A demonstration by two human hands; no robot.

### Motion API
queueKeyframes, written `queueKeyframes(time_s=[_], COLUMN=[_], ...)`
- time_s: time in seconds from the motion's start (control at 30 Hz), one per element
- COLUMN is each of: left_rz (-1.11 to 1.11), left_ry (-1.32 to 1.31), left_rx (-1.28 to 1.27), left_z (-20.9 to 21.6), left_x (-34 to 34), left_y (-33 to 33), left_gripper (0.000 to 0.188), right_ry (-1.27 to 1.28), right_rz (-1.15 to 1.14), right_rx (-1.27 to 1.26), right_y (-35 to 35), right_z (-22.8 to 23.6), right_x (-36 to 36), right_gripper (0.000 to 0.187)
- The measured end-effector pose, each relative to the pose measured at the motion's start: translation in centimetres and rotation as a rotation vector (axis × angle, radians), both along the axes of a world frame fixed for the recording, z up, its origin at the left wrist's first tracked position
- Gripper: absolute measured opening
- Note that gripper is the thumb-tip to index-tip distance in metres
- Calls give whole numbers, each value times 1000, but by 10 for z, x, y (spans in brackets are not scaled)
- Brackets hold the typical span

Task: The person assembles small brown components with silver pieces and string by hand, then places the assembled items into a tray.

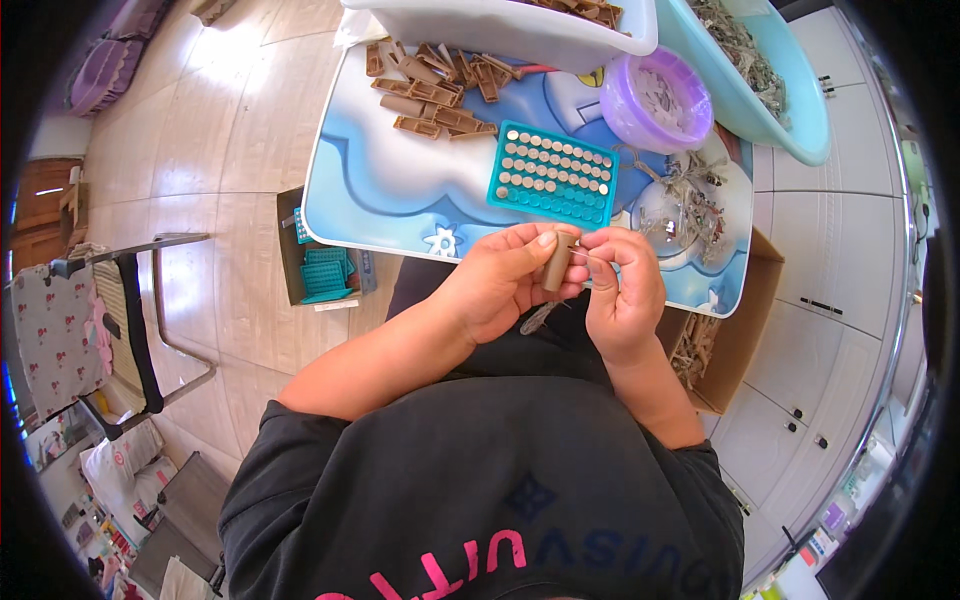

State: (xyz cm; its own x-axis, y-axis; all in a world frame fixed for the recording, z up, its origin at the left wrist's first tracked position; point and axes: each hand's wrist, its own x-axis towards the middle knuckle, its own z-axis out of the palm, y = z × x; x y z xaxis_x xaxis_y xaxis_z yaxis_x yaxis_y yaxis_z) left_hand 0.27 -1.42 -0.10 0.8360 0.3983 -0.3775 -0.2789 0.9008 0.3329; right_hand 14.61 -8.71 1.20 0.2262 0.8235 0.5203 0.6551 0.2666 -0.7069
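My left hand (500,280) grips a small brown plastic piece (556,262) upright between thumb and fingers, just in front of the table's near edge. My right hand (624,285) pinches at the right side of the same piece, fingertips touching it. Behind the hands lies a teal tray (550,195) holding rows of small round silver button cells. A pile of similar brown plastic pieces (432,90) lies at the back of the blue-and-white table top (390,190). A thin metal part hangs below my left hand, over my lap.
A white tub (500,30) with more brown pieces, a purple bowl (655,100) and a light-blue basin (770,90) of small metal parts stand at the back. A cardboard box (735,330) is on the right, another box with teal trays (325,270) on the floor, a folding chair (110,320) at left.
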Motion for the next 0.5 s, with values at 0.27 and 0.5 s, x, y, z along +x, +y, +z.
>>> queueKeyframes(time_s=[0.27,0.5], left_rz=[-1,-41], left_ry=[33,24], left_rx=[15,47], left_z=[7,7], left_x=[0,-2], left_y=[0,-1], left_gripper=[29,31], right_ry=[7,9], right_rz=[-7,2], right_rx=[19,16], right_y=[0,1], right_z=[1,-1], right_x=[-1,-1], right_gripper=[7,9])
